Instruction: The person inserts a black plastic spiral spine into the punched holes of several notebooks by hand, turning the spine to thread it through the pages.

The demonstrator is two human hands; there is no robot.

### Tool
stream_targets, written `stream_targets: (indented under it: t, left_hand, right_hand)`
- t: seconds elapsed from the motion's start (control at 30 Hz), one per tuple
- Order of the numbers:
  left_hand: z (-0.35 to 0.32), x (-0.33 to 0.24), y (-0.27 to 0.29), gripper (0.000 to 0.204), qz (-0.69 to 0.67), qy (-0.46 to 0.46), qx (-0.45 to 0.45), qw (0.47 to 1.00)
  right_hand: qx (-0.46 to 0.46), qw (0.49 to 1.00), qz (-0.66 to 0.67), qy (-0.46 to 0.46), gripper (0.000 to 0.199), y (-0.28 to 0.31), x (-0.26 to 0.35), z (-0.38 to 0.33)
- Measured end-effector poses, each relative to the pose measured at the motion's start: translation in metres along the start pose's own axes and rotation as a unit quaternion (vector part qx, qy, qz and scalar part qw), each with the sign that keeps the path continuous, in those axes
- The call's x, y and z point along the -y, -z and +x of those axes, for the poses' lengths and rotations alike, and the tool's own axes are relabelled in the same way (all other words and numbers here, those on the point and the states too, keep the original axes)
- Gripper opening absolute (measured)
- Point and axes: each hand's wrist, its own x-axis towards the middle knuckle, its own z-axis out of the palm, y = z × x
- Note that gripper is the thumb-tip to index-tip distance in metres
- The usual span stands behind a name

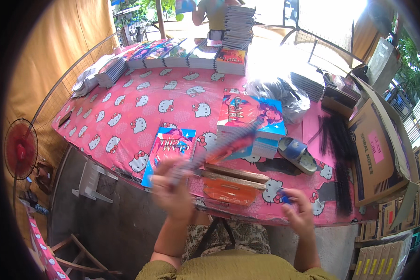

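My left hand (172,191) is closed on the bound edge of a spiral notebook (231,145), which is tilted up over the table and blurred by motion. In my right hand (299,213), near the table's front edge, the fingers pinch a small blue object (283,196); its kind is too unclear to name. A wooden stand (235,178) with a slot and an orange front lies between the hands. Beyond my left hand, another notebook (172,143) with a blue and pink cover lies flat. Behind the raised notebook is a stack of similar notebooks (247,112).
A slipper (297,155), black spiral coils (336,158) and an open cardboard box (380,144) occupy the right side. Clear plastic (284,95) lies behind the stack. Notebook piles (203,58) line the far edge, where another person (215,18) stands. A stool (93,181) and fan (21,149) are left.
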Motion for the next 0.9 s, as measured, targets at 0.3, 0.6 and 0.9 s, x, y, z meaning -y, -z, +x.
stream_targets:
  t: [0.3,0.6,0.9]
  left_hand:
    - [-0.015,0.13,0.134,0.023,0.374,0.13,-0.168,0.903]
    - [-0.021,0.167,0.12,0.017,0.48,0.086,-0.111,0.866]
    - [0.003,0.079,0.064,0.033,0.233,0.17,-0.043,0.957]
  right_hand:
    - [-0.085,0.917,-0.385,0.056,0.048,0.031,-0.074,0.019]
    - [-0.146,0.965,-0.204,-0.072,0.05,0.015,-0.098,0.236]
    - [-0.154,0.964,-0.216,-0.029,0.032,0.037,-0.057,0.198]
